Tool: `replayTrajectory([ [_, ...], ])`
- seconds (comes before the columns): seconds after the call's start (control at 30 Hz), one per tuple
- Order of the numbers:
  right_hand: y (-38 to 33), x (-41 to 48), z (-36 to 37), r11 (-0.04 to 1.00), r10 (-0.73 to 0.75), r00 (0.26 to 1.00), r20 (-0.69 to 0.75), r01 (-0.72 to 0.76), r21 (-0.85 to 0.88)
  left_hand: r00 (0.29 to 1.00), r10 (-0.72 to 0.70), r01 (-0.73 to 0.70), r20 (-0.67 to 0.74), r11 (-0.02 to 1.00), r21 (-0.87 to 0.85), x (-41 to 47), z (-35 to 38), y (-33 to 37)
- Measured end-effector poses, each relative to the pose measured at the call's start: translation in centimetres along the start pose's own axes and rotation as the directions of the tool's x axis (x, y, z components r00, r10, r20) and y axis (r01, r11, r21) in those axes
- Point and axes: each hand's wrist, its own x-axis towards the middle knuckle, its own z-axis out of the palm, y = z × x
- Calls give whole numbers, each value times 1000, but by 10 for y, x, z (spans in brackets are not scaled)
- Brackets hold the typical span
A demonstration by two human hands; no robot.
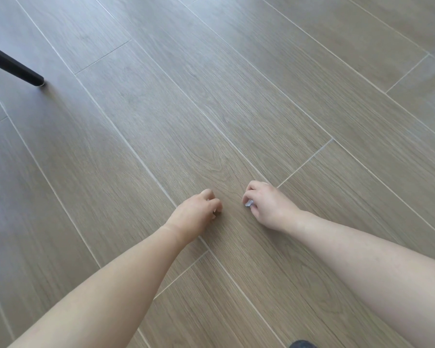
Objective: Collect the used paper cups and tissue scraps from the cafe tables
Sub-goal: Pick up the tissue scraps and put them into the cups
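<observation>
Both my arms reach forward over a wood-look floor. My right hand (266, 207) has its fingers curled, and a small pale tissue scrap (248, 203) shows between fingers and thumb. My left hand (199, 212) is beside it, about a hand's width to the left, fingers curled inward with nothing visible in them. No paper cups and no table top are in view.
A black furniture leg (15, 67) slants down to the floor at the upper left. Grey-brown floor planks (236, 96) with light joints fill the rest of the view. A dark shape (302, 344), cut off by the frame, shows at the bottom edge.
</observation>
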Motion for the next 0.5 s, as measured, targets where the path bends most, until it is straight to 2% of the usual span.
replayTrajectory([
  [0.17,-8,-6,-4,999,-4,999,-32,5,40,979,-170,158,-108,981,-115,-4,-5,-2],
  [0.3,-23,-8,-10,993,21,997,-77,-12,118,953,-237,188,-190,952,-241,-12,-15,2],
  [0.4,-33,-9,-15,988,47,992,-115,-29,151,948,-244,181,-204,941,-285,-23,-21,5],
  [0.5,-46,-14,-30,989,26,986,-163,-2,146,964,-192,135,-183,948,-288,-37,-32,8],
])
